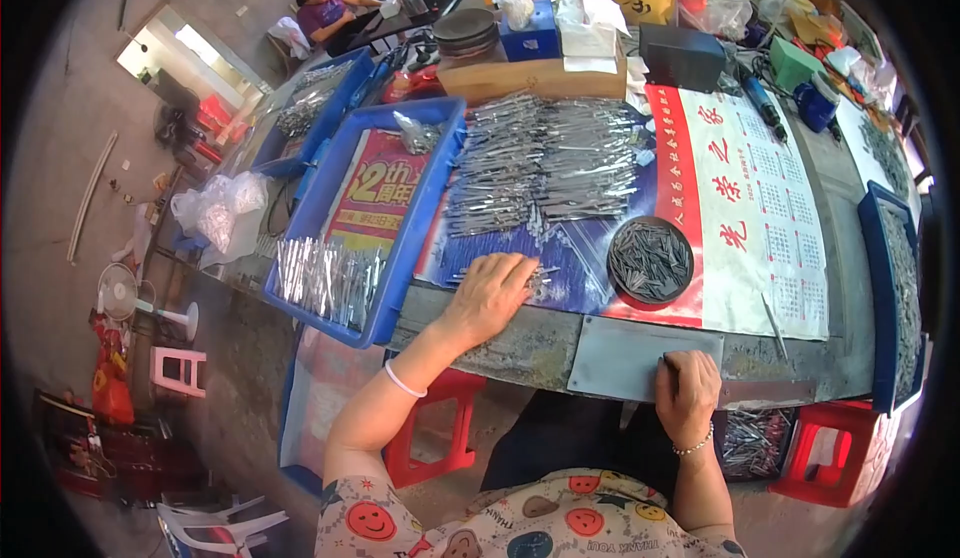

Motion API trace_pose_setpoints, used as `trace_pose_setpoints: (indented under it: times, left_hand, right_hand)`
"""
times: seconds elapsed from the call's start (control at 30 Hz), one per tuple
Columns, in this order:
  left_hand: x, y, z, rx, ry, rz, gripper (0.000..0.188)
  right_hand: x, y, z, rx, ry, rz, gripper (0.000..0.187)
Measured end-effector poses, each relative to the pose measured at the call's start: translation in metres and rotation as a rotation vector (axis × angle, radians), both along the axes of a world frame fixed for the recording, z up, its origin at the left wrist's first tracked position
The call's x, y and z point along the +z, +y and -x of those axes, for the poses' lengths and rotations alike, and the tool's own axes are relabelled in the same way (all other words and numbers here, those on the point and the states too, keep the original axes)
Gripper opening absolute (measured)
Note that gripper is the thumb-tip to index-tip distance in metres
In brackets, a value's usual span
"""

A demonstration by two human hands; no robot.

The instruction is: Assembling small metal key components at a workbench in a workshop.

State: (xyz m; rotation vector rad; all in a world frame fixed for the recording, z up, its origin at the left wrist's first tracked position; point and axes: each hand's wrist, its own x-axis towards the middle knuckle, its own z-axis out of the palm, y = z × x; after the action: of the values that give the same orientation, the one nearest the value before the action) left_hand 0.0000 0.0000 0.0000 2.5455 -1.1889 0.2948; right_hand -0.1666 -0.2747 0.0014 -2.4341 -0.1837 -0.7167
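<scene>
The left hand [488, 296] is reaching palm-down over the near edge of the printed sheet [740, 303], its fingers bending slightly and lying close together with only narrow gaps; their tips are hovering over or touching a few small metal pieces [541, 282], and whether they are gripping one I cannot tell, since the hand is hiding the contact. The right hand [687, 395] is curling at the near right corner of a flat grey plate [622, 357], its fingers folding inward; what they may be holding is not showing. Slim metal rods [540, 158] are lying in a broad, dense bank just beyond the left hand, filling the sheet's far side. To the right, between the hands and farther off than the plate, a round dark dish [655, 302] is holding dark slender pieces [650, 253]. On the left, a blue tray [418, 220] is holding more rods [325, 283] at its near end and a small clear bag [418, 135] at its far end. A thin pointed tool [774, 326] is lying right of the plate, and another blue tray [880, 298] is standing at the far right. A wooden box [535, 79] is blocking the far side behind the bank.
</scene>
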Motion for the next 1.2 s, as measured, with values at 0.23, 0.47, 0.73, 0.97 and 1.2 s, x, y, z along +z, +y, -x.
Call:
trace_pose_setpoints:
  times: [0.23, 0.47, 0.73, 0.97, 1.2]
  left_hand:
    - [-0.002, 0.01, 0.002, 0.032, 0.081, 0.245, 0.036]
    - [0.014, 0.026, 0.015, 0.293, 0.176, 0.509, 0.021]
    - [0.008, 0.03, 0.052, 0.221, 0.187, 0.376, 0.017]
    - [0.002, 0.025, 0.049, 0.225, 0.088, 0.196, 0.02]
    - [0.004, 0.025, 0.051, 0.161, -0.02, 0.106, 0.029]
  right_hand:
    - [0.001, 0.002, 0.002, -0.02, -0.01, -0.001, 0.017]
    - [0.002, 0.003, -0.002, -0.027, -0.007, -0.005, 0.016]
    - [0.003, 0.004, -0.002, -0.035, -0.006, 0.005, 0.015]
    - [0.016, -0.005, -0.006, 0.012, 0.086, -0.172, 0.01]
    - [0.043, -0.024, -0.07, 0.094, 0.1, 0.001, 0.014]
